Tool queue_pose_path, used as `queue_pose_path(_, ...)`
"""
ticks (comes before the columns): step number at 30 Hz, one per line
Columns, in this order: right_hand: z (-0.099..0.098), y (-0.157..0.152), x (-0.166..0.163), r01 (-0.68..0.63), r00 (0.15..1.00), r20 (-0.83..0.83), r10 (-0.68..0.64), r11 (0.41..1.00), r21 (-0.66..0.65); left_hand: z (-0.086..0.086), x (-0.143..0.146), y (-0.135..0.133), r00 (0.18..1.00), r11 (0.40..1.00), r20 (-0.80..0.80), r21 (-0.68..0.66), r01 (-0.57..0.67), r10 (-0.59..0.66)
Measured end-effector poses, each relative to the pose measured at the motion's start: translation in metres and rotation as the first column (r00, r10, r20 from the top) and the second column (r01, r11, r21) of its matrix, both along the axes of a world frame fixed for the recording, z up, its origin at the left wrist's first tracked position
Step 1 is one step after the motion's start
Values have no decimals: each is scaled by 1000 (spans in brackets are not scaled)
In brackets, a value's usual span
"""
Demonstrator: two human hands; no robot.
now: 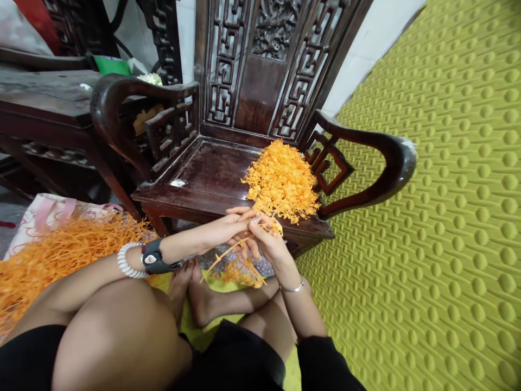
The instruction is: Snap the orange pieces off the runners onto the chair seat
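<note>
My left hand, with a dark wristband and a white coil on its wrist, meets my right hand in front of the chair. Between them is a thin orange plastic flower stem, its bare end slanting down to the left. Fingers of both hands close around it, overlapping and partly hiding each other. Frilly orange bits show at the right fingers. Just beyond the hands, a heap of orange plastic blossoms sits on the seat's right side. Below hangs or lies another orange cluster; I cannot tell which.
A carved dark wooden chair faces me, with curved armrests on both sides. At lower left, loose orange stems spill over a white and pink bag. A bumpy yellow-green covering fills the right. A wooden table stands left.
</note>
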State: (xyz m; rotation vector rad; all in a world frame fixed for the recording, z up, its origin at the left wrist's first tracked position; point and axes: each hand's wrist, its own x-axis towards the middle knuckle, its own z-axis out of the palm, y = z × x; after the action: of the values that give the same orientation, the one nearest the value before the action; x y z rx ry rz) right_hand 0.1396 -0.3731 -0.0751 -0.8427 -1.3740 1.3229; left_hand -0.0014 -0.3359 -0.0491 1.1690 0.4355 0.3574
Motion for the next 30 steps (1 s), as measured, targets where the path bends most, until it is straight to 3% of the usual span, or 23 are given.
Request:
queue_pose_path(5, 7, -2, -3, 243, 961, -129, -246, 969, -43, 5, -5, -7, 994, 990, 100, -129, 53, -41)
queue_pose_path(10, -1, 3, 3, 352, 916, -213, -341, 936, 14, 7, -11, -6, 997, 996, -15, 54, 74, -73)
queue_pose_path(12, -9, 4, 5, 321, 928, -204, -313, 947, 6, 3, -11, -4, 994, 992, -58, 80, 93, -88)
queue_pose_path(16, -23, 1, 8, 108, 993, -38, -109, 994, -16, -2, -8, 1, 994, 990, -113, 140, 22, -6)
queue_pose_path(20, -24, -3, 7, 199, 980, -10, -200, 978, -58, -4, -7, 3, 993, 963, -106, 270, -16, 46)
queue_pose_path(23, -13, -8, 3, 233, 956, -154, -250, 965, -120, -6, -5, 1, 996, 941, -80, 340, -7, 36)
queue_pose_path(27, 5, -23, -3, 265, 816, -479, -323, 946, -185, -4, -1, -10, 996, 883, -85, 468, 46, -7)
queue_pose_path(30, 19, -33, -8, 317, 652, -662, -369, 926, -205, 1, 0, -22, 987, 753, -161, 653, 87, 26)
